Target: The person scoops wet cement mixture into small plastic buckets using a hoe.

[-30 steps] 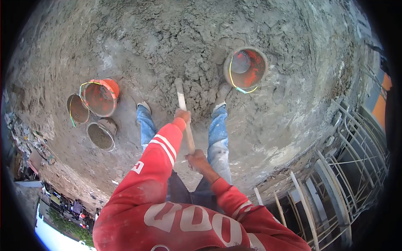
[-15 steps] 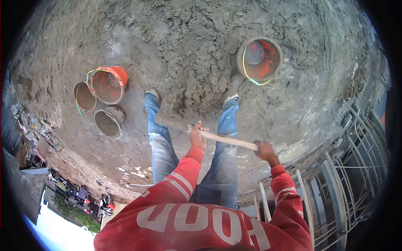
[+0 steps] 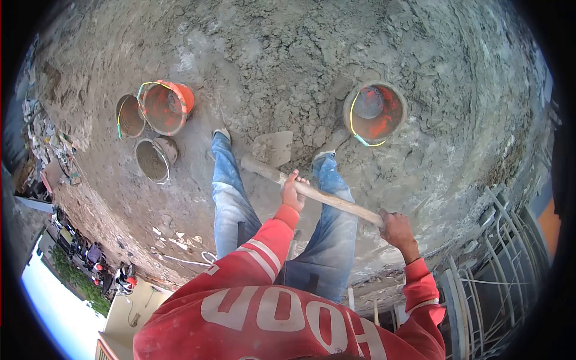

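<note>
Fingers (image 3: 292, 177) of the left hand (image 3: 290, 195) and right hand (image 3: 397, 231) grasp the hoe (image 3: 336, 201), its blade (image 3: 281, 149) low between the shoes, with seemingly part-worked, lumpy mortar (image 3: 279, 99) beyond it and a residue-coated bucket (image 3: 391, 109) to its right.

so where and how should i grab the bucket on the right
By the teal part of its yellow handle, from above on your side. The bucket looks upright and the handle slants across its near-left rim, so fingers could probably hook under. Your right hand is on the hoe, so free it first.
</note>
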Motion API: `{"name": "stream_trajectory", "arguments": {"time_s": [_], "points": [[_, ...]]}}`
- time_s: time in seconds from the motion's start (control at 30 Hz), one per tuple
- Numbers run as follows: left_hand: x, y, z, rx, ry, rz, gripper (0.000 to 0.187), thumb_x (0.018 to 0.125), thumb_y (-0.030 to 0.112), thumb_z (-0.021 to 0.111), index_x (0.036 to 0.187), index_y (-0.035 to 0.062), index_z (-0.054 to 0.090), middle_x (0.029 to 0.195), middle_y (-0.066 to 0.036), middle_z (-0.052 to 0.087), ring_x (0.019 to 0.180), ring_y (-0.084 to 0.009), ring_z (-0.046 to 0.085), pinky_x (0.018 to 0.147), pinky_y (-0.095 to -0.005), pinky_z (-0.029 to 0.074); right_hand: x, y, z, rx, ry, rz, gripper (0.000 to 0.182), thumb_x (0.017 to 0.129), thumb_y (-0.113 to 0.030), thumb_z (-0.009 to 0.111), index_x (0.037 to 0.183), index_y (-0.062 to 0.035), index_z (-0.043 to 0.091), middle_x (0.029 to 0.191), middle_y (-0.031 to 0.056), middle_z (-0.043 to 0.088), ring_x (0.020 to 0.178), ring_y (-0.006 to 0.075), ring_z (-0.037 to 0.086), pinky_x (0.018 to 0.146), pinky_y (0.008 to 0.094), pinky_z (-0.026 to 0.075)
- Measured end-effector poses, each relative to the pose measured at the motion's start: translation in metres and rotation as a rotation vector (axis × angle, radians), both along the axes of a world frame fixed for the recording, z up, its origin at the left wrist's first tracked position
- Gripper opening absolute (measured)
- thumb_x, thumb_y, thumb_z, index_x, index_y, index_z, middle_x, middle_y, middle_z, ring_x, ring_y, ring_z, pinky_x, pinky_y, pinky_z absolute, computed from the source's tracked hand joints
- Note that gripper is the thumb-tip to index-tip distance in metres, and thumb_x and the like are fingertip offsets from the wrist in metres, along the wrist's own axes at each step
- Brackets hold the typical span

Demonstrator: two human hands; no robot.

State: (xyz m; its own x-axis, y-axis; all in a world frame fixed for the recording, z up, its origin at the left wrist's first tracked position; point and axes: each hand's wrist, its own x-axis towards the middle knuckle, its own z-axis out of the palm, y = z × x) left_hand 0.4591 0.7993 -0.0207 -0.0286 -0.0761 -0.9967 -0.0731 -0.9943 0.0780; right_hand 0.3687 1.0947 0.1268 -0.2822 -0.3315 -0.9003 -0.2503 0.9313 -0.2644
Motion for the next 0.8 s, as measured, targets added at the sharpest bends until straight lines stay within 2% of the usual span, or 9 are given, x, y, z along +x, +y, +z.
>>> {"name": "stream_trajectory", "arguments": {"time_s": [0.17, 0.23, 0.27, 0.33, 0.47, 0.53, 0.6, 0.73, 0.8], "points": [[-0.024, 0.034, -0.015, 0.040, -0.070, 0.027, 0.014, 0.083, 0.009, 0.066, 0.083, 0.0091, 0.053, 0.064, -0.001, 0.044, 0.055, -0.0138, 0.045, 0.057, -0.0333, 0.046, -0.016, 0.015, 0.020, 0.090, 0.028, 0.113, 0.047, 0.068, -0.017, 0.073, 0.110, -0.0065, 0.054, 0.086, 0.0159, 0.066, 0.087, 0.0359, 0.064, 0.074, 0.0482, 0.051], [-0.044, 0.031, -0.021, 0.073, -0.060, 0.041, 0.013, 0.082, 0.009, 0.066, 0.083, 0.0090, 0.053, 0.063, -0.001, 0.044, 0.052, -0.0136, 0.044, 0.054, -0.0333, 0.045, -0.005, 0.005, 0.031, 0.130, 0.055, -0.034, 0.046, 0.070, -0.019, 0.073, 0.109, -0.0051, 0.054, 0.086, 0.0176, 0.066, 0.087, 0.0362, 0.064, 0.074, 0.0480, 0.051], [-0.054, 0.025, -0.025, 0.037, -0.039, -0.048, 0.013, 0.082, 0.008, 0.067, 0.083, 0.0087, 0.053, 0.063, -0.001, 0.044, 0.051, -0.0137, 0.044, 0.051, -0.0328, 0.045, 0.005, -0.002, 0.032, 0.131, 0.060, -0.016, 0.046, 0.070, -0.019, 0.073, 0.109, -0.0051, 0.054, 0.086, 0.0176, 0.066, 0.087, 0.0362, 0.064, 0.074, 0.0480, 0.051], [-0.078, 0.002, -0.031, -0.043, 0.005, -0.192, 0.014, 0.081, 0.008, 0.067, 0.083, 0.0075, 0.054, 0.062, -0.001, 0.044, 0.048, -0.0139, 0.044, 0.047, -0.0319, 0.043, 0.026, -0.023, 0.026, 0.021, 0.068, -0.175, 0.047, 0.074, -0.019, 0.070, 0.113, -0.0007, 0.053, 0.086, 0.0234, 0.063, 0.083, 0.0436, 0.060, 0.072, 0.0500, 0.049], [-0.141, -0.083, -0.024, -0.297, 0.105, -0.444, 0.015, 0.080, 0.007, 0.068, 0.082, 0.0041, 0.053, 0.062, -0.003, 0.047, 0.047, -0.0139, 0.047, 0.043, -0.0301, 0.042, 0.042, -0.121, -0.008, -0.128, 0.006, -0.493, 0.047, 0.075, -0.019, 0.069, 0.111, 0.0064, 0.051, 0.088, 0.0289, 0.062, 0.086, 0.0476, 0.058, 0.073, 0.0501, 0.047], [-0.173, -0.141, -0.017, -0.443, 0.158, -0.521, 0.015, 0.080, 0.007, 0.067, 0.082, 0.0030, 0.053, 0.062, -0.003, 0.049, 0.047, -0.0137, 0.047, 0.041, -0.0291, 0.042, 0.046, -0.176, -0.037, -0.256, 0.036, -0.512, 0.047, 0.077, -0.019, 0.068, 0.112, 0.0071, 0.050, 0.090, 0.0297, 0.061, 0.086, 0.0483, 0.058, 0.073, 0.0501, 0.047], [-0.201, -0.202, -0.018, -0.592, 0.202, -0.593, 0.016, 0.081, 0.006, 0.067, 0.084, 0.0014, 0.052, 0.063, -0.003, 0.050, 0.047, -0.0137, 0.049, 0.041, -0.0285, 0.043, 0.044, -0.242, -0.068, -0.473, 0.246, -0.515, 0.047, 0.077, -0.018, 0.068, 0.112, 0.0076, 0.050, 0.087, 0.0294, 0.061, 0.084, 0.0479, 0.059, 0.072, 0.0495, 0.047], [-0.212, -0.314, -0.031, -0.910, 0.119, -0.780, 0.020, 0.080, 0.006, 0.066, 0.090, -0.0034, 0.051, 0.066, -0.007, 0.057, 0.053, -0.0152, 0.057, 0.044, -0.0296, 0.049, 0.016, -0.382, -0.115, -0.504, 0.110, -0.610, 0.042, 0.077, -0.020, 0.067, 0.103, 0.0082, 0.051, 0.086, 0.0297, 0.061, 0.085, 0.0474, 0.059, 0.074, 0.0481, 0.048], [-0.195, -0.349, -0.065, -0.952, 0.055, -0.821, 0.022, 0.080, 0.006, 0.066, 0.092, -0.0047, 0.051, 0.067, -0.008, 0.059, 0.055, -0.0157, 0.059, 0.046, -0.0302, 0.050, 0.013, -0.438, -0.154, -0.545, 0.126, -0.585, 0.040, 0.077, -0.020, 0.068, 0.102, 0.0086, 0.053, 0.087, 0.0301, 0.061, 0.087, 0.0463, 0.060, 0.076, 0.0483, 0.048]]}}
